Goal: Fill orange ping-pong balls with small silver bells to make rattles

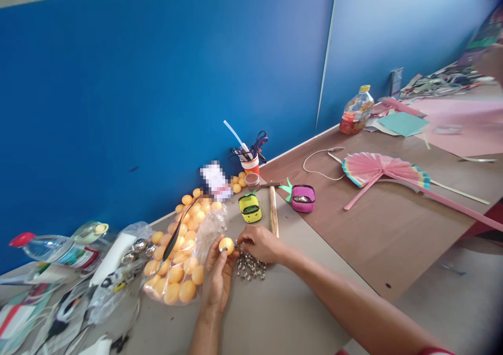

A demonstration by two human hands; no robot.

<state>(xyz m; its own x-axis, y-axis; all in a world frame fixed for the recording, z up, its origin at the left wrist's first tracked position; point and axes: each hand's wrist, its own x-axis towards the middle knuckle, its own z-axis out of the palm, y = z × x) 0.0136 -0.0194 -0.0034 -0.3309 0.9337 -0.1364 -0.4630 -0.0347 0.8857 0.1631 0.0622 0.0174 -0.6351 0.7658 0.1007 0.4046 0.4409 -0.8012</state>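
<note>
A blue wall (176, 82) rises behind a grey and brown surface (267, 318) that carries a lot of loose stuff. Near its middle we see two bare hands at work close together. The left hand (218, 276) has its grip clamped on an orange ball (226, 246), raised just left of a heap of shiny metal bits (251, 268). The right hand (261, 241) reaches in from the other side, its fingers bent down beside the ball and over the heap; we cannot tell whether its grip is closed on a bit.

We judge the ball to be the likeliest thing to get away: it is round and looks smooth, so a push from the right hand against a light hold could pop it loose. The bits lie in a low pile with nothing around them, so a brush of the right wrist could scatter them. The bag (214, 228) of balls sits just beside the left hand, and a nudge from the knuckles might shift it or send balls rolling. The stick (274, 213) lies close beyond the right hand, near the yellow box (250, 217) and purple box (303, 207); a careless lift could knock it into either.
</note>
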